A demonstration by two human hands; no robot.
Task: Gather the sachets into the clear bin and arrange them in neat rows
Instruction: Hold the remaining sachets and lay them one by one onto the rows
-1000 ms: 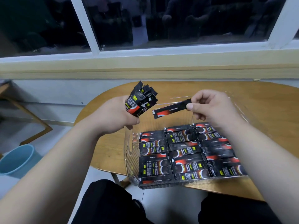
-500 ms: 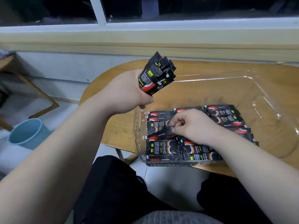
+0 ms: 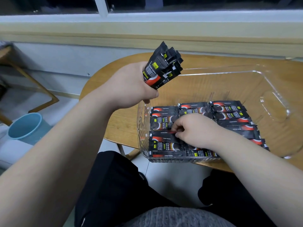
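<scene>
Gripping a bundle of sachets [image 3: 162, 69], my left hand [image 3: 131, 86] hovered above the clear bin's [image 3: 270, 99] left edge. My right hand [image 3: 196, 130] pinched one sachet [image 3: 164, 137] by its end in the left row [image 3: 164, 112], toward the near edge. My forearm [image 3: 246, 153] hid the middle row's [image 3: 193, 108] near end.

Left hand [image 3: 131, 86] raised, gripping a bundle of black sachets [image 3: 162, 69] above the clear bin's [image 3: 270, 89] near-left corner, right hand [image 3: 195, 130] lower, inside the bin, fingertips pinching one sachet [image 3: 164, 136] atop the laid rows [image 3: 229, 115], wooden table [image 3: 118, 125] beneath both hands, blue bucket [image 3: 24, 125] on the floor left of the left forearm.

Clear glossy plastic bin [image 3: 277, 102], wooden table [image 3: 121, 126]
</scene>
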